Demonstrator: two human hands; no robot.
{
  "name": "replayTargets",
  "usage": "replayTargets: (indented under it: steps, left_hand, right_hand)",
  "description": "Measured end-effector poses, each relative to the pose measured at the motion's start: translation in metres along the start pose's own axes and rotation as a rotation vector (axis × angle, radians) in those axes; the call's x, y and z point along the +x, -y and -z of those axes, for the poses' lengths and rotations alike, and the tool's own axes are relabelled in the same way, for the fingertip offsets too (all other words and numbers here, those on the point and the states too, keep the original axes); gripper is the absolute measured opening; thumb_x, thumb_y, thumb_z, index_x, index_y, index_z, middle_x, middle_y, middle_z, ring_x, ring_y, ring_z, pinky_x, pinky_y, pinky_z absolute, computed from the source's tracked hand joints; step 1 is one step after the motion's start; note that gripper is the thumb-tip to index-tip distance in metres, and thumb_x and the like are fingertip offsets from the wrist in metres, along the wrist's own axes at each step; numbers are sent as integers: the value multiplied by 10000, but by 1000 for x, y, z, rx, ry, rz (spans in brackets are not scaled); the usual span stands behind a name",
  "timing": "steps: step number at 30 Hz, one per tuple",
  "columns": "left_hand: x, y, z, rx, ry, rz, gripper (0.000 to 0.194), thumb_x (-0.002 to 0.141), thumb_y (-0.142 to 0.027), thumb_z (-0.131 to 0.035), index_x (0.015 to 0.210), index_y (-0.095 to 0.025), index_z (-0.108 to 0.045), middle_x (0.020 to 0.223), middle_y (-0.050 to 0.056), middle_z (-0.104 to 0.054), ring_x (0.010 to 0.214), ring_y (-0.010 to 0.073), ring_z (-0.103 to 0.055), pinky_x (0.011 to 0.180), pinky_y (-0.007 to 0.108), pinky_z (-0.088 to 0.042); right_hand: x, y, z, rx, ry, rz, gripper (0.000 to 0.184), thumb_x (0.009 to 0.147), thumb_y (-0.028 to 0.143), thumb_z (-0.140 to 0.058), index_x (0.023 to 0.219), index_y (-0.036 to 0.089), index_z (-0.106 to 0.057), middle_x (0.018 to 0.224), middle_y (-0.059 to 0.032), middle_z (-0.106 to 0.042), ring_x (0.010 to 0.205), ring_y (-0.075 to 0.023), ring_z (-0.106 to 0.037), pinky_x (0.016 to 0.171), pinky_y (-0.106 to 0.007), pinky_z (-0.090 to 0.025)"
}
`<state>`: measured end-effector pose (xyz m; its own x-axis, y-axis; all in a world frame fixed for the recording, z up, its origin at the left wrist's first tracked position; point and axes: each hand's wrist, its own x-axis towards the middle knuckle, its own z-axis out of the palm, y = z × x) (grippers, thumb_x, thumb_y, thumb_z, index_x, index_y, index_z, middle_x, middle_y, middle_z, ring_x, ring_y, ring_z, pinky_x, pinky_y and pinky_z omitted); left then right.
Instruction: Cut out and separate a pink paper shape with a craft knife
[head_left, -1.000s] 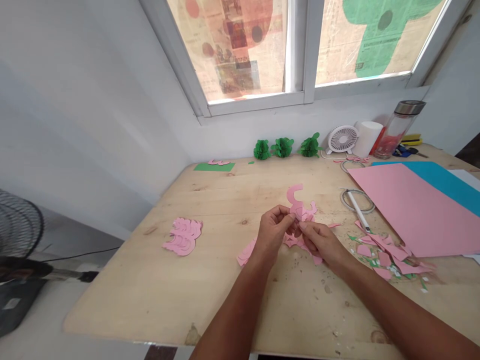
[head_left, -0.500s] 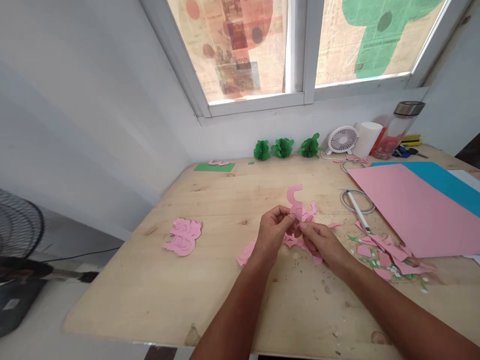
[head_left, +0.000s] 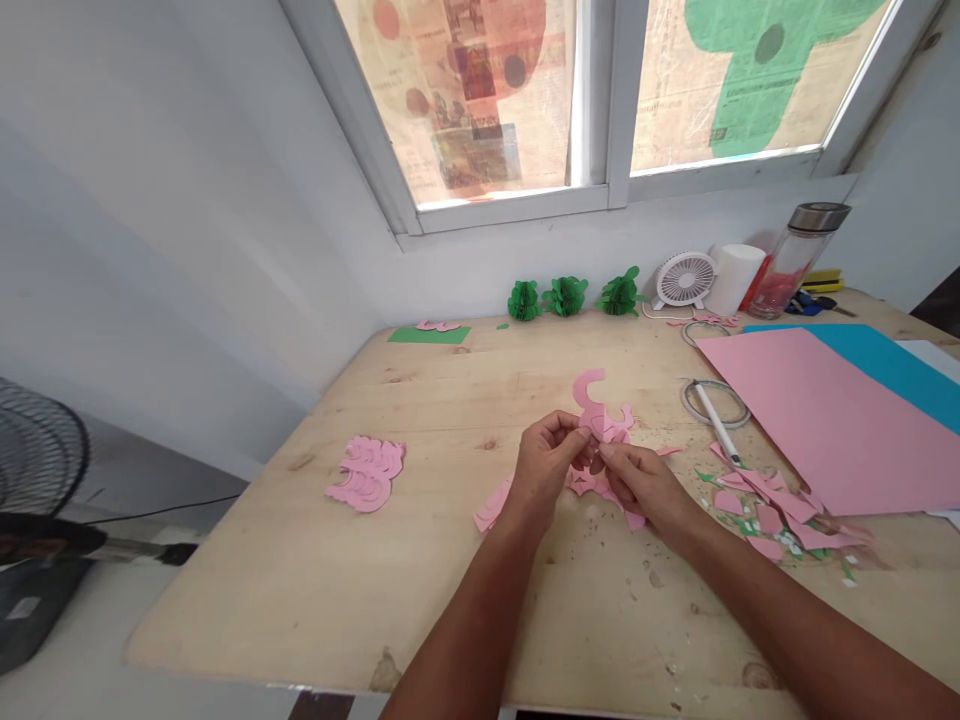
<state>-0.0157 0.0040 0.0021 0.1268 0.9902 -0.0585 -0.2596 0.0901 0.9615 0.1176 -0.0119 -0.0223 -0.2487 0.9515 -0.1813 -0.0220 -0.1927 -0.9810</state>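
Note:
Both hands meet over the middle of the wooden table (head_left: 315,590). My left hand (head_left: 546,468) pinches a pink paper cutout (head_left: 598,405) with curled lobes, held a little above the tabletop. My right hand (head_left: 643,484) pinches the same cutout from the right side. More pink cut pieces (head_left: 491,505) lie on the table right under the hands. A stack of finished pink curled shapes (head_left: 366,472) rests to the left, apart from both hands.
Large pink sheet (head_left: 829,410) and blue sheet (head_left: 892,362) lie at the right, with pink and green scraps (head_left: 780,520) and a white pen (head_left: 716,420) beside them. Three green paper balls (head_left: 566,296), a small fan (head_left: 684,279), a white roll and a bottle (head_left: 795,258) line the back wall.

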Motion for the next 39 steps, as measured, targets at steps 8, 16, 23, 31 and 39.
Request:
replayTargets:
  steps: [8,16,23,31,39]
  left_hand:
    - [0,-1,0,-4,7,-3,153,668,-270,-639,683,-148,-548,574,-1,-565,509,85,-482,528,233,-383]
    - [-1,1,1,2,19,-8,146,690,-270,-624,700,-141,-557,567,-4,-553,515,83,-479,533,228,-381]
    - [0,1,1,1,8,-13,138,688,-257,-625,692,-141,-550,569,-3,-557,510,82,-479,526,228,-377]
    - [-1,1,0,-7,3,-2,153,670,-270,-638,680,-146,-549,559,-11,-556,503,82,-482,528,231,-377]
    - [0,-1,-1,-10,-5,4,144,670,-262,-635,680,-147,-549,569,-8,-563,503,80,-477,527,229,-372]
  right_hand:
    - [0,-1,0,-3,-5,2,392,783,532,-480,659,162,-507,420,86,-260,385,-64,-198,379,-214,-113]
    - [-1,2,-1,-12,-17,1,388,791,524,-475,657,161,-506,418,82,-276,385,-65,-214,380,-211,-127]
    - [0,1,0,-7,-7,-9,390,787,531,-475,667,162,-510,424,83,-273,385,-66,-210,379,-213,-118]
    - [0,-2,0,1,-1,-8,386,794,522,-475,679,156,-522,414,83,-274,380,-62,-210,378,-212,-119]
    - [1,-2,0,-4,-3,-8,381,796,520,-473,680,160,-520,420,82,-276,380,-65,-213,380,-213,-117]
